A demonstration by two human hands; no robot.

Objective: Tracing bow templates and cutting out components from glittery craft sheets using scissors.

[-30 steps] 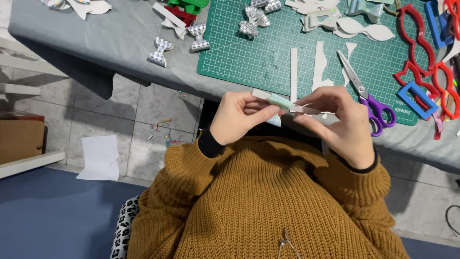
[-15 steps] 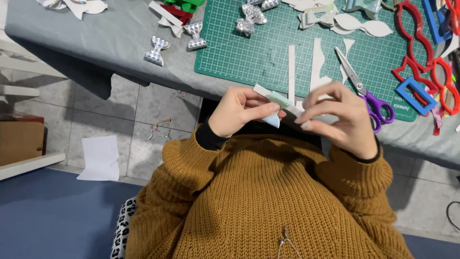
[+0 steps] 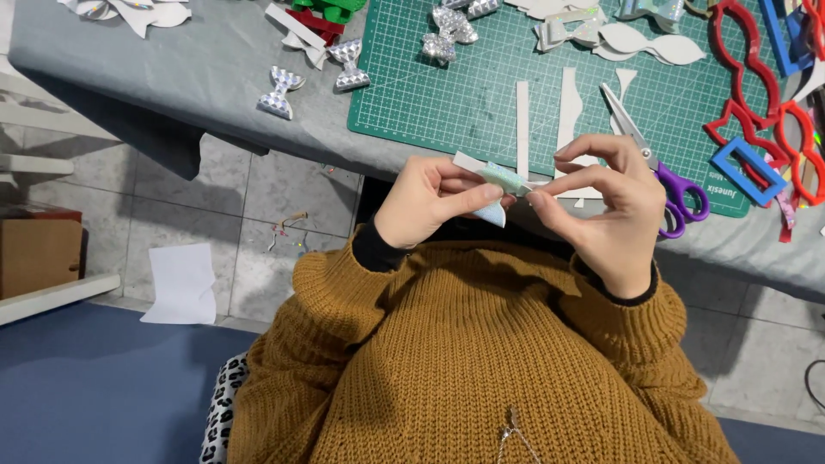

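Observation:
My left hand (image 3: 427,199) pinches a small folded bow piece (image 3: 498,182) of shiny pale material just off the table's near edge, above my mustard sweater. My right hand (image 3: 612,199) meets it from the right, thumb and forefinger pressed on a thin white strip end at the piece's middle. Both hands hold the same piece between them. Behind the hands lie white cut strips (image 3: 522,127) on the green cutting mat (image 3: 447,94).
Purple-handled scissors (image 3: 662,176) lie on the mat by my right hand. Finished silver bows (image 3: 279,91) sit on the grey table (image 3: 198,60); red and blue bow templates (image 3: 756,112) are at right. A cardboard box (image 3: 39,249) and paper sheet (image 3: 180,282) lie on the floor.
The hands have stayed together on the bow piece; the fingers shifted slightly, with my right fingers lifting and re-pinching the strip at the middle.

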